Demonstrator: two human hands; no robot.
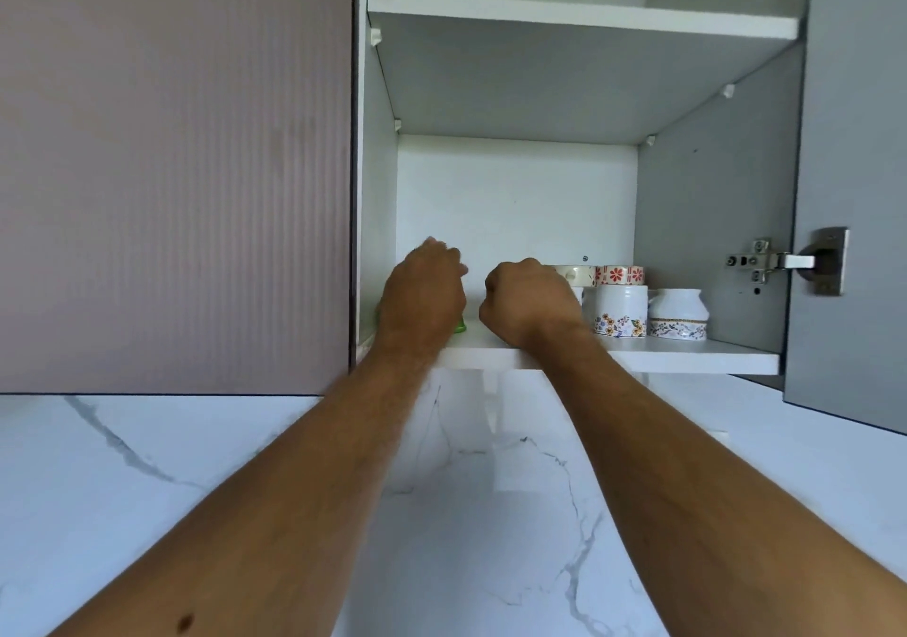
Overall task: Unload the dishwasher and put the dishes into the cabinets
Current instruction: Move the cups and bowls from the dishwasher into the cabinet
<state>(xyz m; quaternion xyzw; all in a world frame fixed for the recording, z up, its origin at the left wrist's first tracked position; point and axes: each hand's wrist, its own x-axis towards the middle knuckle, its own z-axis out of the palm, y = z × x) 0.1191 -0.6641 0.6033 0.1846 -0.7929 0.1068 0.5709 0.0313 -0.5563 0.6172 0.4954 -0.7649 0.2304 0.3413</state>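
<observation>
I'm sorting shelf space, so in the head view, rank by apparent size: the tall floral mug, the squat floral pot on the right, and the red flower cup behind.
1. Tall floral mug
2. Squat floral pot, only slightly smaller
3. Red flower cup, mostly hidden behind, so unsure

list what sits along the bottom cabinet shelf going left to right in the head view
left hand over a green item → right hand → floral mug → squat floral pot
</observation>
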